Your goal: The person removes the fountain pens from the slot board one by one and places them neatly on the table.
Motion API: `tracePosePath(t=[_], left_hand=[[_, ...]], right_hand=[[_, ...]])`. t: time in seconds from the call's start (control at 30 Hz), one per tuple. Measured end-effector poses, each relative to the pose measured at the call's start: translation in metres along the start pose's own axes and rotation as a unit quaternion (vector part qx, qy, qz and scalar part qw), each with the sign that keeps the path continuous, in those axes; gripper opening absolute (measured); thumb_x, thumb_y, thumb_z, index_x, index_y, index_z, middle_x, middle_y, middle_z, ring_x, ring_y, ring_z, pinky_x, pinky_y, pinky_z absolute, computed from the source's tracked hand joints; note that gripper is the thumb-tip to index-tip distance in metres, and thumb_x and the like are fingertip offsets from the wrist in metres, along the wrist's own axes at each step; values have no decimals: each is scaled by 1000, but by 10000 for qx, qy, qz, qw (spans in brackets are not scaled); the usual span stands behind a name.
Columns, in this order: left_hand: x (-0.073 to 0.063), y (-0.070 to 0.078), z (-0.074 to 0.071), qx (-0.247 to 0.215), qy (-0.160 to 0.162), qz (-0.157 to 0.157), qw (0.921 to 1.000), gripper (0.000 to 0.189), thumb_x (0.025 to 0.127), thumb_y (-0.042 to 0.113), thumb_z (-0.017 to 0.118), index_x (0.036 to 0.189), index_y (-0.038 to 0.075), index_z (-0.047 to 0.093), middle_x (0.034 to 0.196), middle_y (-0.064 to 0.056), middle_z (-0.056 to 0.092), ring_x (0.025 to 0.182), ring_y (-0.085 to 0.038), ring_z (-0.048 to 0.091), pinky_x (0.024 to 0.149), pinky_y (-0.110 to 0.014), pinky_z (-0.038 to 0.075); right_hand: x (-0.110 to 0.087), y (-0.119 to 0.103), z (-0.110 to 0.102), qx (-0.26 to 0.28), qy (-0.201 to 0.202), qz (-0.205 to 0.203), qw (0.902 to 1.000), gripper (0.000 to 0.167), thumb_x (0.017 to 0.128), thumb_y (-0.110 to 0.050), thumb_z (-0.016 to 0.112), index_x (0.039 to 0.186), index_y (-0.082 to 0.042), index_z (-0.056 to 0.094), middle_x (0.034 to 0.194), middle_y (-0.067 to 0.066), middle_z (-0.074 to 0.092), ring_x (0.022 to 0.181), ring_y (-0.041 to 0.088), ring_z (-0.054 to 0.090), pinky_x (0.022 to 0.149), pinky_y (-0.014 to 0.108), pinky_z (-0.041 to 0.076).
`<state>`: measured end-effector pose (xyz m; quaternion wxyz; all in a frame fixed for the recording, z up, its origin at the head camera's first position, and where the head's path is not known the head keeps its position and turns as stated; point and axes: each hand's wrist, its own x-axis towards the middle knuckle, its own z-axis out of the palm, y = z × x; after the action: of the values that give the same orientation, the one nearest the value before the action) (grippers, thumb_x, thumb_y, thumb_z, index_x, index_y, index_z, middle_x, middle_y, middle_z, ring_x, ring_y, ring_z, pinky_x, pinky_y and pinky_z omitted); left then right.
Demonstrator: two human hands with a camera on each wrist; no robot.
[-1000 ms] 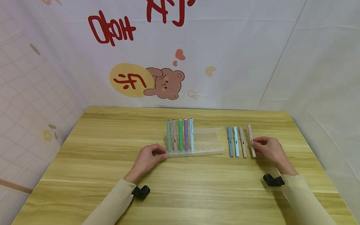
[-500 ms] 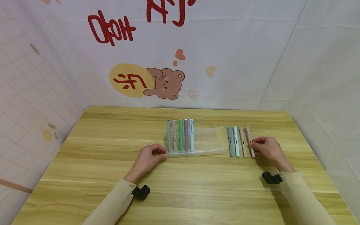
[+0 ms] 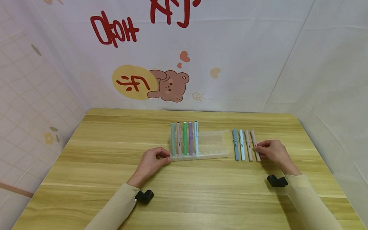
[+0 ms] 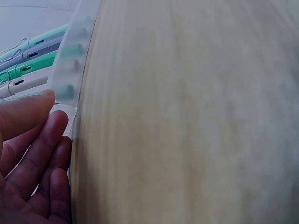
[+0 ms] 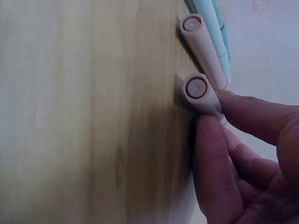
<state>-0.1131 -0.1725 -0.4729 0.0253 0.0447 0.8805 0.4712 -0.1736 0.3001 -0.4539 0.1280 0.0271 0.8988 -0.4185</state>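
Observation:
My left hand [image 3: 151, 162] grips the left end of a clear plastic pen rack [image 3: 212, 142], thumb on its edge. Side by side in the rack's left part stand several pens: a teal pen [image 3: 172, 139], a beige pen [image 3: 179, 138], a green pen [image 3: 184, 139], a purple pen [image 3: 190, 140] and a pale blue pen [image 3: 196, 140]. On the right, my right hand [image 3: 274, 154] pinches a pinkish pen [image 5: 203, 95] between thumb and fingers as it lies on the table. Left of it lie another pinkish pen [image 3: 248, 146], a light blue pen [image 3: 242, 145] and a darker blue pen [image 3: 235, 145].
The wooden table [image 3: 191, 196] runs back to a white printed cloth [image 3: 238, 48] that hangs behind and at both sides. A black wrist camera [image 3: 144, 196] sits on my left sleeve, and another wrist camera [image 3: 277, 181] on my right.
My right hand has slid the pinkish pen a little to the left, closer to the other loose pens and more in line with them. The left hand and rack have stayed put.

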Motion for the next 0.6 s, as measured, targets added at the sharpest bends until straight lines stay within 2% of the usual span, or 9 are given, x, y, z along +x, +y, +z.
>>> tracePosePath(t=[0.43, 0.6], left_hand=[[1, -2, 2, 13, 23, 31, 10000, 10, 90, 14, 81, 99, 15, 78, 93, 6, 73, 89, -14, 64, 86, -38, 50], [0, -1, 3, 22, 23, 35, 10000, 10, 90, 13, 81, 99, 15, 78, 93, 6, 73, 90, -14, 64, 86, -38, 50]], right_hand=[[2, 6, 1, -50, 34, 3, 10000, 45, 100, -28, 68, 122, 11, 66, 106, 17, 74, 82, 13, 72, 71, 25, 57], [1, 6, 1, -144, 36, -65, 9999, 44, 101, -28, 67, 122, 10, 67, 110, 19, 73, 85, 14, 72, 72, 25, 57]])
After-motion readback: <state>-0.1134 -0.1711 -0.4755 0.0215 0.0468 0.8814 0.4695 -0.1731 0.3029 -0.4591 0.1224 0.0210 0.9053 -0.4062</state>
